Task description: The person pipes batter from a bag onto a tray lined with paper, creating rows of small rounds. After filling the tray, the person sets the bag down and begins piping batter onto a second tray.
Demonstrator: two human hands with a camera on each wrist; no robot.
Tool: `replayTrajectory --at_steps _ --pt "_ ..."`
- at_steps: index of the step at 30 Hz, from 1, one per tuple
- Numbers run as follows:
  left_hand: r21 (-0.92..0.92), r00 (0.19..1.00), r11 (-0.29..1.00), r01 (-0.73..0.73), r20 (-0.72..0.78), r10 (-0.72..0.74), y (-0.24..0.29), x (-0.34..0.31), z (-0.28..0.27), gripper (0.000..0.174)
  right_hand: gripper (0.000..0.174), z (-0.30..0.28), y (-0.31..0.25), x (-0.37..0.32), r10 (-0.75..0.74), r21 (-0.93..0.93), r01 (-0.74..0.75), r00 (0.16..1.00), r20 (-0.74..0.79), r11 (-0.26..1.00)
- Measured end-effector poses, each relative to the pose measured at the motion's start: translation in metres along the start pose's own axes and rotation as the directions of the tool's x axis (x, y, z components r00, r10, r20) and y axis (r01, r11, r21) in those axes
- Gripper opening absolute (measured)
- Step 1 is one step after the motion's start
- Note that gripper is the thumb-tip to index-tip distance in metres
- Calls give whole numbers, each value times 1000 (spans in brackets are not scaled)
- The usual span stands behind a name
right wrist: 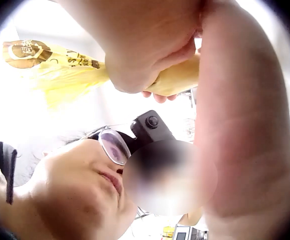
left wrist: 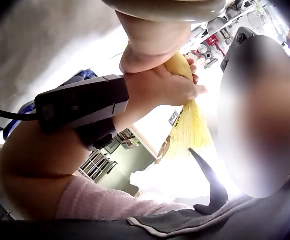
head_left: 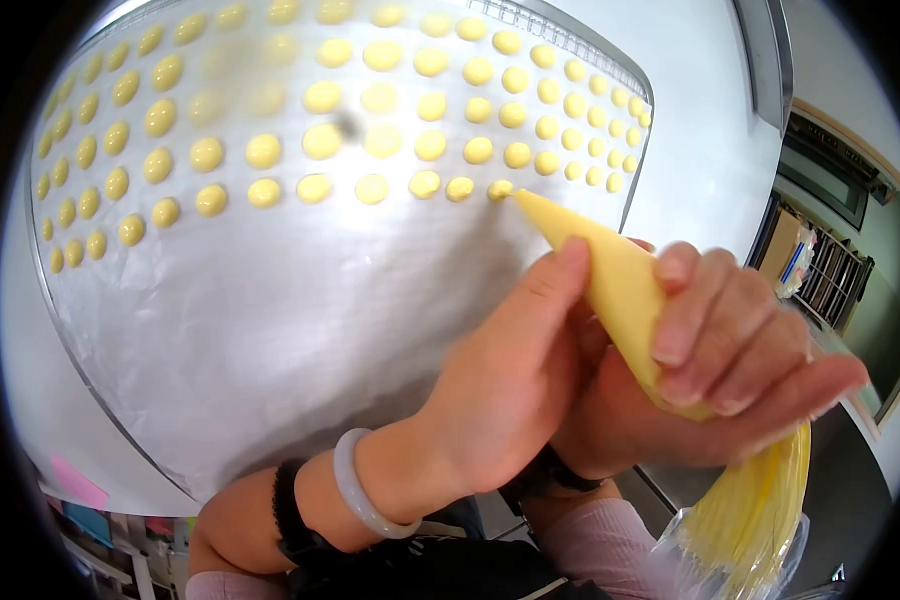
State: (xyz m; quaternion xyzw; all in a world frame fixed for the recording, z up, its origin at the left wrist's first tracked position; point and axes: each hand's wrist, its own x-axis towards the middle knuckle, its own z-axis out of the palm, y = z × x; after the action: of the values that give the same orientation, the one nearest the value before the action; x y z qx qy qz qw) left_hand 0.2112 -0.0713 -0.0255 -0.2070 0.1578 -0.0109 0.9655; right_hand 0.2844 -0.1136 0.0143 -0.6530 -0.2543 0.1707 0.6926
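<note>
Nearest the body, the right hand (head_left: 740,350) is gripping the wide end of the bag (head_left: 615,285), fingers curled round it, while the bag's gathered tail (head_left: 750,510) is hanging loose below that fist. The left hand (head_left: 510,370), wearing a pale bracelet (head_left: 365,490), is clasping the bag from the other side, with its thumb lying along the cone toward the tip (head_left: 518,197). The tip is sitting at the right end of the nearest row of dots (head_left: 320,140), close to the tray's right edge; whether it is touching the paper (head_left: 270,330) is impossible to tell. Farther off, more rows of dots are filling the far half of the tray (head_left: 70,350), which is resting on the white bench (head_left: 710,170). The risks, as I judge them: too hard a squeeze could be swelling this dot into its neighbour, a dragging tip could be smearing it or lifting the paper, and the loose tail could be letting batter creep back over the right hand.
</note>
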Motion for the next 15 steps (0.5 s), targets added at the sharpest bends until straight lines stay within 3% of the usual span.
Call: replayTrajectory --at_steps 4,5,9,11,12,15 --pt "-30 997 998 51 -62 -52 -5 2 3 43 56 -5 -3 -2 19 -82 -21 1000 -20 996" --pt "-54 996 998 40 -81 -45 -6 3 2 42 55 -3 3 -3 11 -74 -17 997 -79 997" --pt "-73 994 996 49 -98 -56 -8 7 -2 41 55 -9 5 -3 -4 -36 2 998 -58 999" --pt "-105 997 992 67 46 -62 -10 10 -3 36 55 -13 -2 -1 -26 -37 25 999 -35 999" --pt "-107 997 992 69 44 -64 -13 11 -2 36 55 -15 -2 -1 -24 -38 23 999 -36 999" --pt "-28 996 998 53 -70 -54 -19 16 1 42 54 -21 1 0 -4 -91 -1 998 -58 996"
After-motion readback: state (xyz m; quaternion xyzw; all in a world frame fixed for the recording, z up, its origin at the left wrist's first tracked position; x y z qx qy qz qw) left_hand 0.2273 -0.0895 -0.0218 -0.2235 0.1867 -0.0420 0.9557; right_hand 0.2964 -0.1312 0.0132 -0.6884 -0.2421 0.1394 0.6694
